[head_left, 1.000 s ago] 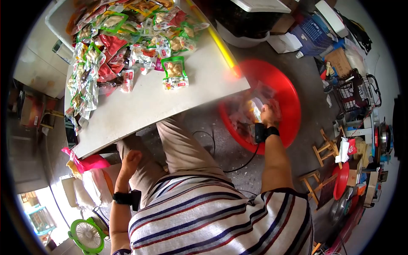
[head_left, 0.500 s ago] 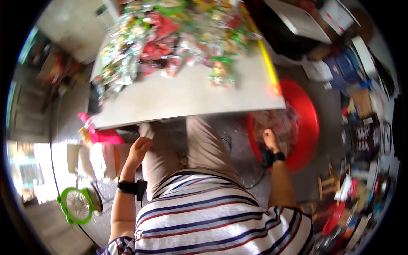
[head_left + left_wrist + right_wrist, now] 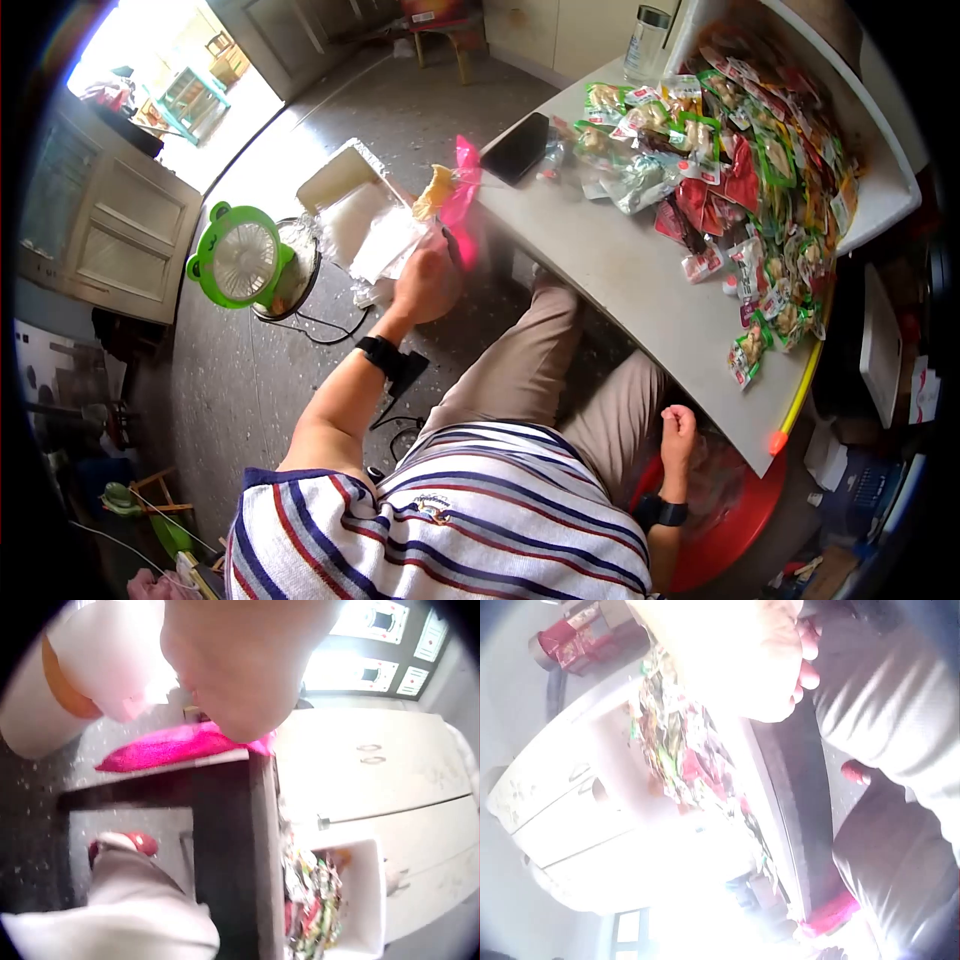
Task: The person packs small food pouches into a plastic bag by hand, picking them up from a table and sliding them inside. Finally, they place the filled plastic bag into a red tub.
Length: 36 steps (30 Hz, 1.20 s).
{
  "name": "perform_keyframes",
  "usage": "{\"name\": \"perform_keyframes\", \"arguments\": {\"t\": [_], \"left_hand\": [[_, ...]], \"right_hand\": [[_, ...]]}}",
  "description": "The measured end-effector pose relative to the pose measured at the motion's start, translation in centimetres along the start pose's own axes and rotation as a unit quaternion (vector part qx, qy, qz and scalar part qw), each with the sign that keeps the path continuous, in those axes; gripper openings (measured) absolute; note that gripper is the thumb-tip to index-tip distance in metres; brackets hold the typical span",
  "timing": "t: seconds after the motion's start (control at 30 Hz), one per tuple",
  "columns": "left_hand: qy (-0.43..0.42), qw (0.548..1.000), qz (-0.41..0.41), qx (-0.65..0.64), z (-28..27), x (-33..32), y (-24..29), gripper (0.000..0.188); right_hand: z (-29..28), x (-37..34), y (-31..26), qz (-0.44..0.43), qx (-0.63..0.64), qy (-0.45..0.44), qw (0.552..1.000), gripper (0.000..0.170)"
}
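Observation:
In the head view my left hand (image 3: 425,285) reaches down to the left of the table, beside a box (image 3: 340,175) with white plastic bags (image 3: 390,245). It is blurred and its fingertips are hidden. A pink plastic bag (image 3: 466,190) hangs from the table corner just past it. My right hand (image 3: 678,440) is near the table's front edge, over the red basin (image 3: 745,525). Its fingers are loosely curled and nothing shows in them. Small sealed food packets (image 3: 735,190) lie heaped on the table (image 3: 640,290), with one green-edged packet (image 3: 748,350) near the front.
A white foam box (image 3: 890,190) lies on its side behind the heap. A black phone (image 3: 516,148) and a glass bottle (image 3: 647,45) are on the table. A yellow stick (image 3: 805,390) runs along one edge. On the floor stands a green fan (image 3: 240,255) with its cord.
My head view has swung to the left. The left hand has moved from my lap out to the bags. The right hand has risen from inside the basin to its near side by my leg.

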<state>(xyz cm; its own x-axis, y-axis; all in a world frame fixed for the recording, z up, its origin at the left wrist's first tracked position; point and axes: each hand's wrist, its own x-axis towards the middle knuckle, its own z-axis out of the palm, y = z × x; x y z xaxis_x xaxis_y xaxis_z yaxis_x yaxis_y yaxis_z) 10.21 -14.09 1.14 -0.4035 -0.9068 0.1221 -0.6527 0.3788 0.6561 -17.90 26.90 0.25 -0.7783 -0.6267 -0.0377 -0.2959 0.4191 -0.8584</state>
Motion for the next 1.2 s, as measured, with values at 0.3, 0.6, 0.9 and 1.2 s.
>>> {"name": "perform_keyframes", "arguments": {"t": [0.3,0.6,0.9,1.2], "left_hand": [[-0.074,0.953,-0.181,0.232,-3.3,4.7,-9.9,0.042],[-0.035,0.95,-0.22,0.219,-3.3,5.9,-11.9,0.028],[-0.013,0.98,-0.181,0.085,-5.0,6.4,-16.3,0.014],[0.047,0.963,-0.151,-0.218,-8.0,5.9,-12.6,0.014]], "right_hand": [[3.5,1.8,-4.7,-0.087,-0.07,-0.026,0.993,0.01],[3.5,2.9,-5.3,-0.096,-0.085,-0.055,0.99,0.012],[4.5,3.2,-5.3,-0.105,-0.077,-0.076,0.989,0.014],[4.2,2.9,-5.4,-0.111,-0.053,-0.05,0.991,0.012]]}}
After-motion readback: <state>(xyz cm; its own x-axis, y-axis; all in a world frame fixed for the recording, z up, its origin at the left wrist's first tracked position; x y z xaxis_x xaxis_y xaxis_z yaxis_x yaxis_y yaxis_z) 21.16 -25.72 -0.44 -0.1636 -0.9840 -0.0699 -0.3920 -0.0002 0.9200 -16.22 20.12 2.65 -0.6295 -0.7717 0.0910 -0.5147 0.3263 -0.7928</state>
